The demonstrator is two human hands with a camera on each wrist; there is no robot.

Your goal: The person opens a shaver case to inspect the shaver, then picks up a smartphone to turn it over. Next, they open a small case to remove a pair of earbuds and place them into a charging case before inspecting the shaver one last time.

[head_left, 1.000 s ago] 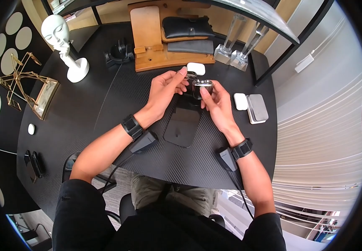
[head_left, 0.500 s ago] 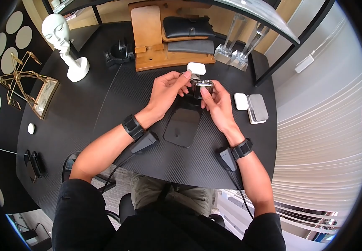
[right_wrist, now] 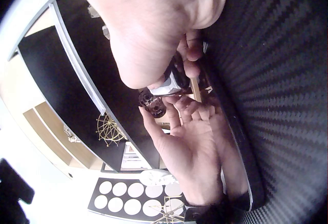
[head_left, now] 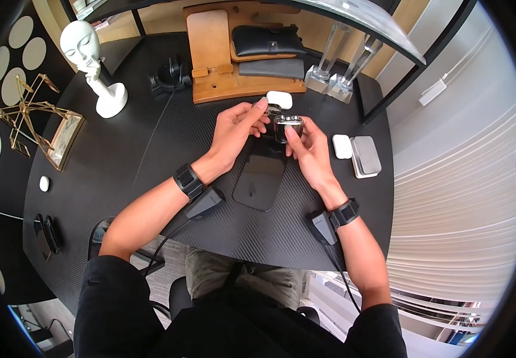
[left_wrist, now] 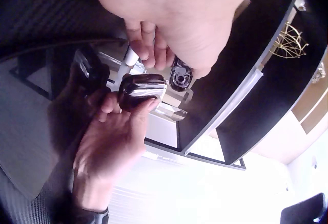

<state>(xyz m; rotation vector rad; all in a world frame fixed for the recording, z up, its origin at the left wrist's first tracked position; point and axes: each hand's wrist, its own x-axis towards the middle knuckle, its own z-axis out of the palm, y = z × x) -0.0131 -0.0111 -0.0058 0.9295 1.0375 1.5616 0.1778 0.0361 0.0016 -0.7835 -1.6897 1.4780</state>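
Note:
My left hand [head_left: 233, 134] pinches a small dark glossy piece [head_left: 274, 110] between thumb and fingers. Just right of it, my right hand [head_left: 313, 154] grips a dark case with a shiny metallic rim [head_left: 289, 126]. In the left wrist view the piece [left_wrist: 181, 75] and the case [left_wrist: 141, 92] are apart, and the piece shows a hollow-looking, patterned face. Fingers partly cover the case [right_wrist: 177, 78] in the right wrist view. A black phone-like slab [head_left: 260, 180] lies on the table below both hands.
A white case [head_left: 279, 99] sits beyond the hands, before a wooden stand [head_left: 210, 88]. Another white case [head_left: 342, 146] and a grey-topped box [head_left: 366, 155] lie right. Crystal pieces [head_left: 340, 86] stand behind; a white figure [head_left: 112, 100] and gold ornament [head_left: 61, 143] stand left.
The dark piece in my left hand came closer to the case half a second ago and is now slightly back to the left. My right hand has hardly moved.

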